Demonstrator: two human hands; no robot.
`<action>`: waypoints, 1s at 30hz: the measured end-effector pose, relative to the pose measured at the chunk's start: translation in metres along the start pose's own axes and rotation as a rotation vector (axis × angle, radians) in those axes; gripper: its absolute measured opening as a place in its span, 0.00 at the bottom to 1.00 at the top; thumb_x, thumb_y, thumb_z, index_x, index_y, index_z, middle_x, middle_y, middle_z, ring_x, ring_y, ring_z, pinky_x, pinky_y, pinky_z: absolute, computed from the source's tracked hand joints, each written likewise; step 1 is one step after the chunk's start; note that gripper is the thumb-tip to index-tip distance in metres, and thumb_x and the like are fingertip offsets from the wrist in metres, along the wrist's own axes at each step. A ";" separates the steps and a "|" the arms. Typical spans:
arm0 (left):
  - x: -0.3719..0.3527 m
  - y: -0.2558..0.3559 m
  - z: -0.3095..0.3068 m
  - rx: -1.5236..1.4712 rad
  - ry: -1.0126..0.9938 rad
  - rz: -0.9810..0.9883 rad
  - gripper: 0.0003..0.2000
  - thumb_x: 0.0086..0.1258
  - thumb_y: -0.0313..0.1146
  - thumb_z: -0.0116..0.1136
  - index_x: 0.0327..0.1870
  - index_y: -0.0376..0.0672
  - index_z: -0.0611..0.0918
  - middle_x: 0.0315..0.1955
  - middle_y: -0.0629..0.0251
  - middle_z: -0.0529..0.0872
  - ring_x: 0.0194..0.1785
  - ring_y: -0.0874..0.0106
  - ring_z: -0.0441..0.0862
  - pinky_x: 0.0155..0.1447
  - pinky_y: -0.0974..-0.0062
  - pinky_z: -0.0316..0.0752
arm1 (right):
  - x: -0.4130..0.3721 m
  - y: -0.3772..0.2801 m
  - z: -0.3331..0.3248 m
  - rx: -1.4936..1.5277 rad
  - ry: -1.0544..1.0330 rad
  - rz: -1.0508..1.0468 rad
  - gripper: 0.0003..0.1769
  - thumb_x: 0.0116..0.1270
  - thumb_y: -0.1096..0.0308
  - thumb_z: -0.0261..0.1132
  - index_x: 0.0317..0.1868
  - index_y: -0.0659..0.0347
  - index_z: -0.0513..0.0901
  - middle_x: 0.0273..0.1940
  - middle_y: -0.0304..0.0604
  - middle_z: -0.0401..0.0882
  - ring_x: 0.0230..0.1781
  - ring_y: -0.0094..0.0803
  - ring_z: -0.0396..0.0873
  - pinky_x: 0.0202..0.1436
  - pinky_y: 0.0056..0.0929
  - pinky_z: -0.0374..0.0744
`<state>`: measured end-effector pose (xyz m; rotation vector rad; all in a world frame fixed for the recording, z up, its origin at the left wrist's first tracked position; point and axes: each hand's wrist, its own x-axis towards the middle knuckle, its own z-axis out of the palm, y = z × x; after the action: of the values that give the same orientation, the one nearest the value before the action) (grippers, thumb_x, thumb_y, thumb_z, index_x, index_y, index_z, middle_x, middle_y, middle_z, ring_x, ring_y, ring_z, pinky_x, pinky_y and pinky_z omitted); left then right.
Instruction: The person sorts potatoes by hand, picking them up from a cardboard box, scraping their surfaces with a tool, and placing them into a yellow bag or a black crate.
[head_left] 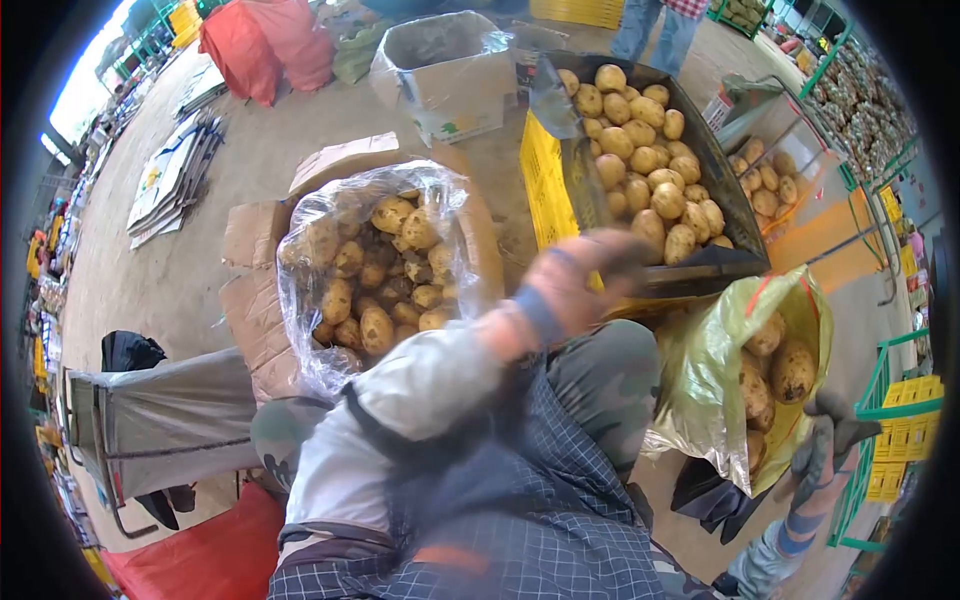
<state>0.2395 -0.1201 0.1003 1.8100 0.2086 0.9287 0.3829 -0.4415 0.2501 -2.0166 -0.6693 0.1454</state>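
My left hand, in a glove with a blue cuff, is smeared by motion above the near left corner of the yellow crate. Whether its fingers hold anything does not show. Many potatoes fill this crate, which has a dark lining. At the lower right, my right hand, gloved with grey fingers, is beside a yellow-green bag with large potatoes inside. Its fingers look spread, with nothing visible in them. To the left stands an open cardboard box lined with clear plastic, holding potatoes.
Another plastic-lined box stands farther back, near red sacks. Flattened cardboard lies on the floor at left. A metal-framed grey seat is beside my leg. At right is an orange container with potatoes; a person's legs show behind.
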 end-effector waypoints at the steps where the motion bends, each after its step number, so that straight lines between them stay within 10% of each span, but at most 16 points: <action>1: -0.013 -0.012 -0.032 0.110 0.149 -0.104 0.14 0.70 0.24 0.63 0.55 0.41 0.86 0.51 0.58 0.89 0.52 0.67 0.87 0.60 0.70 0.80 | 0.006 -0.014 0.026 0.085 -0.084 -0.066 0.17 0.74 0.69 0.58 0.57 0.70 0.80 0.43 0.47 0.84 0.22 0.16 0.70 0.27 0.15 0.71; 9: -0.154 -0.220 -0.211 0.518 0.504 -0.886 0.25 0.64 0.40 0.70 0.63 0.44 0.80 0.58 0.50 0.84 0.60 0.54 0.82 0.66 0.63 0.76 | 0.049 -0.054 0.260 0.382 -0.721 -0.006 0.15 0.75 0.69 0.58 0.55 0.68 0.82 0.42 0.44 0.86 0.26 0.17 0.77 0.26 0.18 0.73; 11: -0.137 -0.213 -0.224 0.925 0.352 -0.785 0.30 0.61 0.40 0.71 0.66 0.46 0.78 0.64 0.50 0.80 0.66 0.53 0.77 0.69 0.61 0.73 | 0.047 -0.065 0.309 0.340 -0.789 -0.135 0.16 0.75 0.64 0.59 0.55 0.66 0.83 0.39 0.42 0.86 0.20 0.14 0.72 0.21 0.17 0.69; 14: -0.106 -0.228 -0.248 1.303 0.024 -0.667 0.42 0.56 0.42 0.73 0.75 0.51 0.68 0.75 0.51 0.66 0.76 0.51 0.65 0.76 0.58 0.63 | 0.050 -0.066 0.375 0.346 -0.944 0.116 0.11 0.73 0.74 0.61 0.52 0.66 0.83 0.40 0.48 0.87 0.38 0.35 0.86 0.42 0.30 0.82; 18: -0.074 -0.269 -0.278 1.445 -0.357 -0.613 0.55 0.50 0.49 0.79 0.81 0.51 0.58 0.79 0.47 0.58 0.81 0.49 0.54 0.82 0.55 0.52 | 0.051 -0.052 0.430 0.287 -0.964 -0.182 0.09 0.71 0.74 0.61 0.48 0.66 0.85 0.41 0.51 0.87 0.40 0.42 0.86 0.46 0.34 0.83; 24: -0.058 -0.253 -0.301 1.177 -0.475 -0.821 0.48 0.49 0.45 0.80 0.75 0.51 0.68 0.69 0.44 0.70 0.71 0.48 0.72 0.74 0.58 0.70 | 0.079 -0.036 0.440 0.267 -0.879 -0.190 0.12 0.71 0.70 0.64 0.50 0.66 0.85 0.43 0.54 0.87 0.44 0.44 0.86 0.51 0.34 0.82; 25: -0.068 -0.233 -0.304 1.250 -0.446 -0.633 0.38 0.55 0.29 0.73 0.71 0.52 0.72 0.67 0.45 0.73 0.65 0.49 0.77 0.68 0.59 0.75 | 0.083 -0.036 0.440 0.280 -0.865 -0.136 0.12 0.71 0.69 0.64 0.51 0.66 0.85 0.43 0.54 0.87 0.44 0.45 0.86 0.51 0.34 0.82; 30: -0.104 -0.138 -0.318 0.289 -0.011 -0.777 0.41 0.52 0.32 0.75 0.72 0.46 0.71 0.62 0.55 0.79 0.65 0.61 0.77 0.71 0.65 0.72 | 0.081 -0.006 0.465 0.078 -0.772 -0.289 0.15 0.71 0.63 0.66 0.51 0.64 0.85 0.44 0.55 0.87 0.46 0.48 0.86 0.51 0.39 0.81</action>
<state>-0.0093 0.1135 -0.0194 1.7608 0.9994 0.3402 0.2787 -0.0401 0.0256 -1.7330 -1.3974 0.7856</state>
